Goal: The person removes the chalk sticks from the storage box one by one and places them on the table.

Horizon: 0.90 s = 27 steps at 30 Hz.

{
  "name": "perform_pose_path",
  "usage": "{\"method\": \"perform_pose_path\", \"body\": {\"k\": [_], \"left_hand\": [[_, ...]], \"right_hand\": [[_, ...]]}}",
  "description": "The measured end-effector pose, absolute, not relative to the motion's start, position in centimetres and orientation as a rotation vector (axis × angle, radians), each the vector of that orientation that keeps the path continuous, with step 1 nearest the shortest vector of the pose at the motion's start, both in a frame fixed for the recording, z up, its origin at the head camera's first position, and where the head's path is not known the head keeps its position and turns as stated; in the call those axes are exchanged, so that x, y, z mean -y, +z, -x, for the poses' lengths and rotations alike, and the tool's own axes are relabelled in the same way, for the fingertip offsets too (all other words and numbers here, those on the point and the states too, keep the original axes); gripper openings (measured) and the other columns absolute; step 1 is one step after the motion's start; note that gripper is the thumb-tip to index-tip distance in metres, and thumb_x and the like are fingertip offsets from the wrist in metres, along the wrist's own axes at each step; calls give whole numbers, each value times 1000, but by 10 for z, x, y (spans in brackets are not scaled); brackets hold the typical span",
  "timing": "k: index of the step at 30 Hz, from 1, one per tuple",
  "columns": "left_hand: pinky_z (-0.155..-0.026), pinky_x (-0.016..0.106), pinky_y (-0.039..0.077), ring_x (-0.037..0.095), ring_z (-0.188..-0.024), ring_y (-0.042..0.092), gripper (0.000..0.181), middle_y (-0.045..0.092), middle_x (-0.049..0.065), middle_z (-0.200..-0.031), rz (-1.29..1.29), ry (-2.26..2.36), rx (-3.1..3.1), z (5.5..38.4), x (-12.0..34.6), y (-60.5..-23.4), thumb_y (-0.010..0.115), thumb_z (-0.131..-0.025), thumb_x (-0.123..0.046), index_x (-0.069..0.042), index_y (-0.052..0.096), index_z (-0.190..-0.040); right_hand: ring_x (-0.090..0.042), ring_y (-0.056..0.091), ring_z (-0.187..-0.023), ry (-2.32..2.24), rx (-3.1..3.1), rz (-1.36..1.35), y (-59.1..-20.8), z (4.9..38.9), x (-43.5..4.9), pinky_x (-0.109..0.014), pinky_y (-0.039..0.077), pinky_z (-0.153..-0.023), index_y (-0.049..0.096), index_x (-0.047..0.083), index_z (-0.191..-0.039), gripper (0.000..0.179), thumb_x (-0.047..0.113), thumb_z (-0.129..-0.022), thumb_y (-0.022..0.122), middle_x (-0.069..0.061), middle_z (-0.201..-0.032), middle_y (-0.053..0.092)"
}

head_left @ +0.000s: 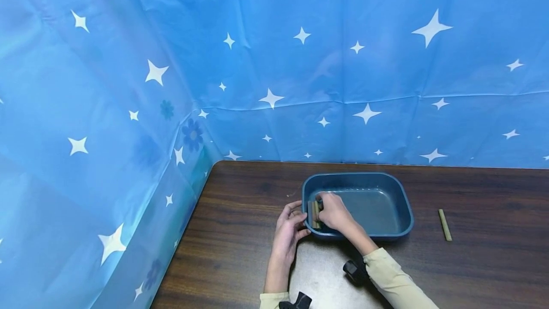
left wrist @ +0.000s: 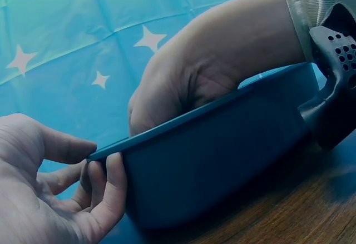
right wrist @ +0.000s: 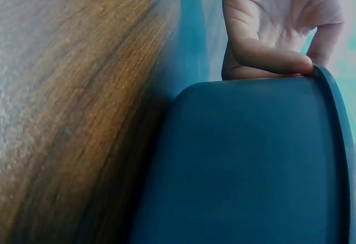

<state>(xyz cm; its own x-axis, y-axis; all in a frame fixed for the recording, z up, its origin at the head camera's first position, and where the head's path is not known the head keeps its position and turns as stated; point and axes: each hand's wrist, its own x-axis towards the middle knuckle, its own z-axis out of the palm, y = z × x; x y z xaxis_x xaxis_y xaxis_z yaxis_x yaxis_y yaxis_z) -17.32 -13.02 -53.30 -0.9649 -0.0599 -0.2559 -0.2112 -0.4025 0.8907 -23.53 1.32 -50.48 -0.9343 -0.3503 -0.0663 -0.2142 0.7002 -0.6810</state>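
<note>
A blue rectangular basin [head_left: 373, 175] stands on the table. At its left end, my left hand [head_left: 286, 232] pinches the rim, thumb on top and fingers against the outer wall, as the left wrist view also shows. Several short greenish-brown sticks [head_left: 314, 214] lie side by side in the basin along that end. My right hand [head_left: 334, 212] reaches down inside, its curled fingers gripping a stick at the right side of this row. The basin wall [left wrist: 217, 160] hides those fingertips in the left wrist view. In the right wrist view the outer wall [right wrist: 245, 160] fills much of the frame.
Another greenish stick [head_left: 445, 225] lies on the dark wooden table [head_left: 493, 261], right of the basin. A blue curtain with white stars [head_left: 317, 70] hangs behind the table and along its left side. Black camera mounts [head_left: 355, 271] sit on both wrists.
</note>
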Motion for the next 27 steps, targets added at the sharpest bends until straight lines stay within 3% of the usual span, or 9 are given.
{"method": "perform_pose_path", "body": {"k": [8, 17, 27], "left_hand": [[-61, 22, 52, 12, -76, 58, 41, 58, 3, -93, 378, 2531, -1669, 172, 131, -533, 57, -96, -1, 5, 51, -136], [-60, 22, 53, 12, -75, 58, 42, 57, 2, -92, 388, 2530, -1662, 173, 130, -532, 58, -96, -2, 5, 51, -136], [-60, 22, 53, 12, -76, 59, 41, 57, 4, -93, 377, 2530, -1661, 173, 131, -532, 58, -97, -2, 5, 50, -137]], "right_hand": [[-28, 60, -85, -1130, -2702, 415, -507, 235, -13, -42, 54, -74, 62, -10, -118, 43, -12, -78, 76, -19, -100, 66], [-23, 66, -76, -1258, -2633, 365, -507, 232, -13, -35, 53, -62, 59, -7, -114, 39, -18, -79, 71, -12, -84, 67], [-26, 69, -77, -1409, -2524, 307, -505, 233, -21, -40, 57, -67, 62, -6, -117, 39, -11, -80, 75, -13, -85, 71]]}}
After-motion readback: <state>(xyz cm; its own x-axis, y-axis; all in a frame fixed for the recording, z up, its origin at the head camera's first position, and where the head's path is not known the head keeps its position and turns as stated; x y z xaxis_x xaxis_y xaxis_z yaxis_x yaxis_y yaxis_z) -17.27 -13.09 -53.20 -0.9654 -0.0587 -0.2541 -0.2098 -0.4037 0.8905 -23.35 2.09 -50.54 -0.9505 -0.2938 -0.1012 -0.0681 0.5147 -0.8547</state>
